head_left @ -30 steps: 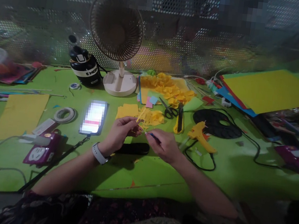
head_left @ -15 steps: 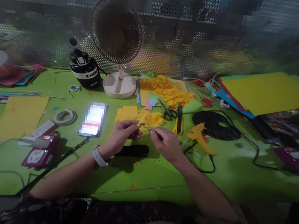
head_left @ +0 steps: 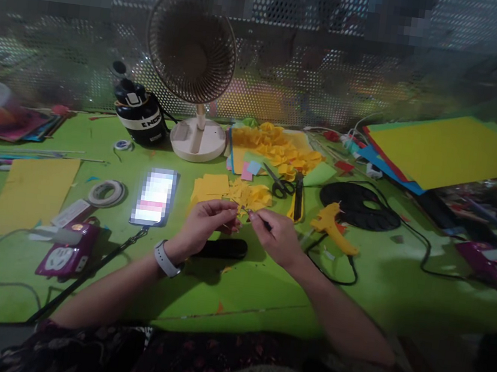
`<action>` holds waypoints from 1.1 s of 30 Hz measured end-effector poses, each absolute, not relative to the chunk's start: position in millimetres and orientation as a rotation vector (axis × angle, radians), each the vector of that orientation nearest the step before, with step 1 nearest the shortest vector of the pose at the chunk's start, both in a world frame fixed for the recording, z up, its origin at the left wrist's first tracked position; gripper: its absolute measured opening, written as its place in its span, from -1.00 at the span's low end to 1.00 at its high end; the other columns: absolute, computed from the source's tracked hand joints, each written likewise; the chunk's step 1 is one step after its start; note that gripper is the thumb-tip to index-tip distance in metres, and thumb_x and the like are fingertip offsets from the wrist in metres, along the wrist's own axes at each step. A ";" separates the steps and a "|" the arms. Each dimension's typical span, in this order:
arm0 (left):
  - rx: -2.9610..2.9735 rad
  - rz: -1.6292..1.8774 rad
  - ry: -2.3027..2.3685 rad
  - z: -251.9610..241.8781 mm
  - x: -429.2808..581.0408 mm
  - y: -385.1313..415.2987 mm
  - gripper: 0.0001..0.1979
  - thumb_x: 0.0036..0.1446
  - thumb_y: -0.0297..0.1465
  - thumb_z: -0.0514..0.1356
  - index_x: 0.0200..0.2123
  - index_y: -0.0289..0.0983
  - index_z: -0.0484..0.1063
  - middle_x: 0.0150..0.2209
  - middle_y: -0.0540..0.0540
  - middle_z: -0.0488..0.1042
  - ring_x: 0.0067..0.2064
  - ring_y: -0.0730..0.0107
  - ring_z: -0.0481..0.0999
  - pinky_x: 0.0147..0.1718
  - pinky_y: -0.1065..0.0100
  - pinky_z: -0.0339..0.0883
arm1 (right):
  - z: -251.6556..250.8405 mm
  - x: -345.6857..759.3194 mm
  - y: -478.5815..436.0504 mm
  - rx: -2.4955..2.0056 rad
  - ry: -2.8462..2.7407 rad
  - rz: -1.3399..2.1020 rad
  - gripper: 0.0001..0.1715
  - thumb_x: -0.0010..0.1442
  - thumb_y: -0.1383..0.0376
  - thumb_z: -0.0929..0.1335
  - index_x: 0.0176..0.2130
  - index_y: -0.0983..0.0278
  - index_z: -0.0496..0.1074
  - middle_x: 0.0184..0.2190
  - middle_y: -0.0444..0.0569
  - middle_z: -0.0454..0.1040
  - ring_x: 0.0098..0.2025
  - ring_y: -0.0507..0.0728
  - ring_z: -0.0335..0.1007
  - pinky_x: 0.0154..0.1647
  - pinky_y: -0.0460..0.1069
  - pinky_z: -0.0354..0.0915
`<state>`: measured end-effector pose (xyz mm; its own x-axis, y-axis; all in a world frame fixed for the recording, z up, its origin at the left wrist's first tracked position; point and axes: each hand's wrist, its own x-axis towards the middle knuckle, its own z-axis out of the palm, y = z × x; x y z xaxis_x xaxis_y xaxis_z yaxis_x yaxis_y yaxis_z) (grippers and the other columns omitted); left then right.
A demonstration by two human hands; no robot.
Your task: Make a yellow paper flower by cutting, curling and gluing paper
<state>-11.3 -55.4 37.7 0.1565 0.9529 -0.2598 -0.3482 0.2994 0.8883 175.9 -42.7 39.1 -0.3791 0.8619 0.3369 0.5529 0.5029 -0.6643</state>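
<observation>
My left hand, with a white band on its wrist, is pinched closed on what looks like a small yellow paper piece, mostly hidden by the fingers. Close beside it, my right hand is closed around a thin tool with a dark handle and a fine tip pointing left. The tool's exact kind is too small to tell. Just beyond the fingertips lie yellow paper scraps and a stack of yellow paper pieces. A long black object lies under the hands on the green table.
Scissors, a yellow box cutter and a yellow glue gun with its cord lie to the right. A phone, tape roll and purple power socket are at left. Behind stand a fan, bottle and crumpled yellow paper.
Both hands stay close together in nearly the same place. The left fingertips have shifted slightly right, toward the tool's tip, and the yellow piece at them is less visible.
</observation>
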 end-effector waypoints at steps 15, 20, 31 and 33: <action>0.906 1.186 1.028 30.0 -9.8 -54.0 -0.76 -0.14 -0.28 0.46 -0.41 -0.28 0.58 -0.41 -0.04 0.59 -0.43 0.50 0.50 -0.39 0.42 0.45 | 37.3 174.7 -44.9 -1.107 -2.079 0.648 -0.62 0.34 0.20 0.22 -0.49 0.25 0.30 -0.60 -0.14 0.31 -0.54 0.01 0.20 -0.46 -0.07 0.12; 0.933 1.177 1.012 28.1 -10.0 -53.7 -0.77 -0.09 -0.26 0.44 -0.40 -0.28 0.58 -0.39 -0.05 0.60 -0.43 0.52 0.50 -0.38 0.44 0.44 | 38.4 173.9 -46.2 -1.082 -2.099 0.652 -0.63 0.34 0.22 0.23 -0.47 0.27 0.34 -0.59 -0.14 0.30 -0.54 0.01 0.18 -0.46 -0.07 0.10; 0.888 1.135 1.067 35.3 -9.3 -56.0 -0.75 -0.11 -0.26 0.44 -0.49 -0.30 0.52 -0.52 0.00 0.52 -0.50 0.55 0.45 -0.43 0.45 0.39 | 41.1 172.9 -47.9 -1.060 -2.008 0.831 -0.57 0.32 0.18 0.22 -0.55 0.25 0.28 -0.63 -0.17 0.22 -0.56 0.00 0.12 -0.48 -0.06 0.11; 0.911 1.173 1.103 36.8 -8.6 -56.4 -0.74 -0.13 -0.26 0.45 -0.52 -0.31 0.50 -0.56 0.02 0.49 -0.53 0.56 0.42 -0.46 0.47 0.36 | 41.0 172.0 -48.2 -1.077 -1.975 0.897 -0.57 0.32 0.17 0.22 -0.54 0.25 0.31 -0.62 -0.17 0.23 -0.56 0.01 0.13 -0.49 -0.06 0.13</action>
